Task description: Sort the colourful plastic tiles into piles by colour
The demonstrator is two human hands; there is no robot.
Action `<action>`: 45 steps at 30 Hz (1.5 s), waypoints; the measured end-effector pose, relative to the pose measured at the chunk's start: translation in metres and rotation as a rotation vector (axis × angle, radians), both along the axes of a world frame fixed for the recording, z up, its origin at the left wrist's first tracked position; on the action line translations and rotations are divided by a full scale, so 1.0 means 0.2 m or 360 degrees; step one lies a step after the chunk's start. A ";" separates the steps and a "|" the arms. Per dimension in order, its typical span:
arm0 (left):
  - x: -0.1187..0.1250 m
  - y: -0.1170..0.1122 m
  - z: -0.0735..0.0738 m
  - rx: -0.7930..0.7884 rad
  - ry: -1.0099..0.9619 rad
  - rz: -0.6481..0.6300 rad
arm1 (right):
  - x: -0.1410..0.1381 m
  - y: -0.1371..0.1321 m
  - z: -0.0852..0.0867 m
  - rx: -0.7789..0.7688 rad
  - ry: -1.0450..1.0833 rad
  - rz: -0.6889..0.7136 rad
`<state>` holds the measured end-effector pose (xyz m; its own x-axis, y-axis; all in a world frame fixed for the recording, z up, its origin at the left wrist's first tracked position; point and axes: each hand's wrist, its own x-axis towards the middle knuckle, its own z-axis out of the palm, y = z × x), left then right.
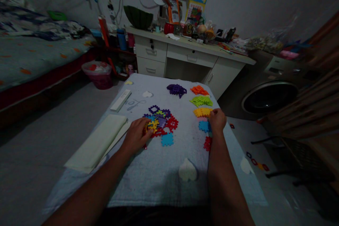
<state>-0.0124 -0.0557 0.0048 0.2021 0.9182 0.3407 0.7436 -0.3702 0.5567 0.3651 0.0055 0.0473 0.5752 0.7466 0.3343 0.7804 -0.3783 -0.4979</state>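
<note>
My left hand (137, 133) is closed round a yellow interlocking plastic tile (153, 125) at the near left edge of a mixed heap. Purple, red (172, 123), blue and green tiles lie in that heap, with a light blue tile (167, 139) just in front. My right hand (218, 120) is curled, its fingertips pinched at the right end of a yellow tile pile (202, 112); what they hold is hidden. Sorted piles run along the table's right side: orange (199, 90), lime green (201, 100), blue (204, 126) and red (207, 143). A purple pile (177, 89) lies farther back.
A pale blue cloth (148, 180) covers the table. On its left lie a folded cream cloth (99, 141) and a long white box (121, 100). A cluttered desk (152, 47) stands behind, a washing machine (265, 84) at right. A few tiles (254, 161) show low at right.
</note>
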 end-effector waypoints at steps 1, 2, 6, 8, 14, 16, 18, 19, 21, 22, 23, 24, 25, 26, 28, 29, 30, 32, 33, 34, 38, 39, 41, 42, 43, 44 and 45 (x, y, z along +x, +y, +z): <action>0.00 0.00 0.00 0.0003 0.0001 -0.0006 | -0.01 0.00 0.01 0.0029 -0.0008 0.0053; 0.00 0.00 -0.01 0.0007 0.0004 -0.0013 | -0.04 0.00 0.01 0.0063 -0.0016 0.0136; 0.00 0.00 -0.02 0.0026 0.0020 -0.0024 | -0.24 -0.01 0.02 0.0129 0.0028 0.0706; 0.00 -0.01 -0.01 0.0036 0.0036 -0.0016 | -0.37 -0.03 0.01 0.0069 0.0075 0.1054; 0.00 -0.03 0.00 0.0068 0.0108 0.0030 | -0.70 -0.14 -0.05 -0.0059 -0.0046 0.1652; 0.00 -0.03 0.00 0.0052 0.0109 0.0049 | -0.76 -0.16 -0.06 -0.0099 -0.0099 0.1650; 0.00 -0.03 0.00 0.0024 0.0105 0.0051 | -0.79 -0.16 -0.08 -0.0159 -0.0131 0.1632; 0.00 -0.03 0.00 0.0014 0.0101 0.0046 | -0.80 -0.16 -0.09 -0.0186 -0.0129 0.1625; 0.00 -0.03 0.00 0.0012 0.0092 0.0036 | -0.81 -0.15 -0.10 -0.0203 -0.0083 0.1628; 0.01 -0.02 -0.01 0.0021 0.0086 0.0036 | -0.81 -0.14 -0.11 -0.0184 -0.0038 0.1636; 0.01 -0.02 -0.01 0.0034 0.0079 0.0035 | -0.80 -0.14 -0.12 -0.0150 0.0022 0.1646; 0.01 -0.02 -0.01 0.0045 0.0074 0.0032 | -0.80 -0.14 -0.12 -0.0109 0.0100 0.1654; 0.02 -0.01 -0.01 0.0053 0.0070 0.0031 | -0.80 -0.13 -0.13 -0.0073 0.0197 0.1659; 0.02 0.00 -0.01 0.0056 0.0067 0.0029 | -0.79 -0.13 -0.13 -0.0046 0.0305 0.1658; 0.03 0.01 -0.01 0.0046 0.0056 0.0026 | -0.77 -0.13 -0.13 -0.0023 0.0524 0.1655; 0.03 0.01 -0.02 0.0037 0.0044 0.0022 | -0.76 -0.13 -0.13 -0.0024 0.0627 0.1660; 0.04 0.02 -0.02 0.0029 0.0030 0.0022 | -0.74 -0.13 -0.12 -0.0030 0.0728 0.1668; 0.04 0.03 -0.02 0.0021 0.0000 0.0013 | -0.72 -0.13 -0.10 -0.0042 0.0912 0.1654; 0.04 0.04 -0.02 0.0020 -0.0009 0.0009 | -0.70 -0.12 -0.08 -0.0049 0.0988 0.1623; 0.04 0.04 -0.03 0.0020 -0.0013 0.0006 | -0.68 -0.10 -0.07 -0.0050 0.1045 0.1576; 0.04 0.04 -0.04 0.0025 -0.0028 -0.0006 | -0.62 0.03 -0.01 0.0030 0.1093 0.1401; 0.04 0.04 -0.04 0.0031 -0.0035 -0.0007 | -0.60 0.08 -0.01 0.0064 0.1080 0.1378; 0.04 0.04 -0.04 0.0045 -0.0044 -0.0008 | -0.59 0.18 0.00 0.0132 0.1034 0.1330; 0.04 0.04 -0.04 0.0050 -0.0043 -0.0006 | -0.58 0.24 -0.01 0.0155 0.1003 0.1297; 0.04 0.04 -0.04 0.0053 -0.0039 -0.0005 | -0.58 0.30 -0.01 0.0166 0.0972 0.1252; 0.04 0.04 -0.04 0.0051 -0.0034 -0.0002 | -0.58 0.35 -0.02 0.0167 0.0938 0.1200; 0.04 0.05 -0.04 0.0046 -0.0029 0.0003 | -0.58 0.41 -0.02 0.0159 0.0898 0.1145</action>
